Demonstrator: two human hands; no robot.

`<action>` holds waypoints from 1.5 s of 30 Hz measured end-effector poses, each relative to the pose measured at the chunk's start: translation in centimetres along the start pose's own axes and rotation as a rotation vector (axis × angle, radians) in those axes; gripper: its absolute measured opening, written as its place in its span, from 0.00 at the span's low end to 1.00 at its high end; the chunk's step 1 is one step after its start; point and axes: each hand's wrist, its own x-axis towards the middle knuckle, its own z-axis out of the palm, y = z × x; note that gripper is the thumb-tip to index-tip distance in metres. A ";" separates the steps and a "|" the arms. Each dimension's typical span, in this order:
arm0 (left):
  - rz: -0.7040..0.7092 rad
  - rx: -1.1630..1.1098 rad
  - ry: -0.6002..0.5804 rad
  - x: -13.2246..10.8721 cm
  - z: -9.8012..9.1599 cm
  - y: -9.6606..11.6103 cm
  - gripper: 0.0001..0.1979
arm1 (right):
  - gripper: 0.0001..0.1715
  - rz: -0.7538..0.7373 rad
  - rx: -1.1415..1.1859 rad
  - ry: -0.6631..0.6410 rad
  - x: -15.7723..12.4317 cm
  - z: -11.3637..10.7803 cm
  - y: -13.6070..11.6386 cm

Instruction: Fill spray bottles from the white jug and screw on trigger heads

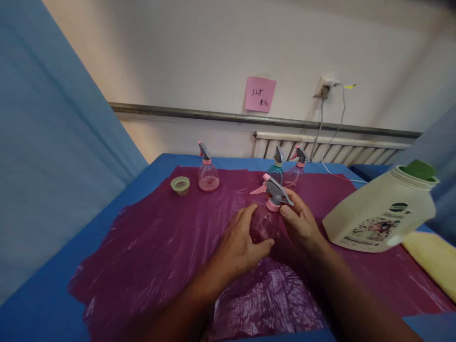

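Observation:
A clear spray bottle [265, 223] with a grey and pink trigger head stands between my hands over the purple plastic sheet [171, 237]. My left hand [240, 237] curls round the side of its body, thumb low at the front. With my right hand [301, 218] I grip the pink collar and spray head [275, 194], thumb in front and fingers behind. The bottle looks nearly clear inside; any liquid is hard to make out. Just behind it are a teal spray bottle [275, 173] and another clear spray bottle with a pink collar [296, 171].
Back left stand a spray bottle with pink liquid [209, 178] and a small green cup [180, 185]. A large cream jug [383, 211], open at the top, stands right, near a yellow cloth [432, 259]. A white cable [342, 175] hangs from the wall socket. A blue curtain [57, 133] borders the left.

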 end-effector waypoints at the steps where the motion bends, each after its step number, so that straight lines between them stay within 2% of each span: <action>1: 0.003 -0.008 0.007 0.0 0.0 0.0 0.44 | 0.36 -0.010 0.022 -0.040 0.0 -0.2 -0.2; 3: 0.010 -0.020 0.021 0.0 0.1 -0.1 0.45 | 0.34 -0.012 0.027 -0.086 -0.1 -0.4 -0.7; 7: 0.001 -0.026 0.035 -0.2 0.1 0.3 0.44 | 0.27 0.017 -0.059 -0.025 0.1 -0.3 -1.3; 13: 0.017 -0.003 0.015 -0.1 -0.2 0.9 0.45 | 0.26 -0.009 -0.182 -0.041 0.3 0.0 -2.5; 16: 0.023 -0.011 0.029 0.0 -0.4 0.9 0.47 | 0.27 -0.021 -0.265 -0.045 1.5 -0.2 -3.1; 18: 0.009 -0.013 0.068 0.2 -0.6 0.9 0.49 | 0.28 -0.050 -0.308 0.003 3.4 -0.2 -3.1; 20: 0.002 -0.002 0.119 0.3 -0.8 0.8 0.46 | 0.30 -0.094 -0.352 0.056 6.1 0.0 -2.7; 22: 0.004 0.020 0.141 0.3 -0.9 0.7 0.37 | 0.33 -0.129 -0.418 0.074 9.3 0.6 -1.8; 26: 0.028 0.064 0.094 0.1 -1.0 0.5 0.21 | 0.37 -0.174 -0.603 0.150 15.0 2.0 1.1; 30: 0.076 0.099 0.093 -0.3 -1.1 0.8 0.14 | 0.37 -0.168 -0.694 0.220 17.6 3.1 4.1; 35: 0.111 0.078 0.136 -0.6 -1.4 1.6 0.11 | 0.32 -0.142 -0.773 0.226 17.6 3.1 5.9; 39: 0.102 0.007 0.197 -0.5 -1.2 1.8 0.12 | 0.41 -0.178 -0.805 0.266 16.2 3.0 5.0; 42: 0.095 -0.089 0.324 -0.3 -1.1 2.2 0.11 | 0.41 -0.362 -0.835 0.333 14.5 3.9 3.6; 45: 0.121 -0.213 0.470 -0.3 -1.4 2.7 0.05 | 0.34 -0.514 -0.812 0.218 13.1 6.2 3.1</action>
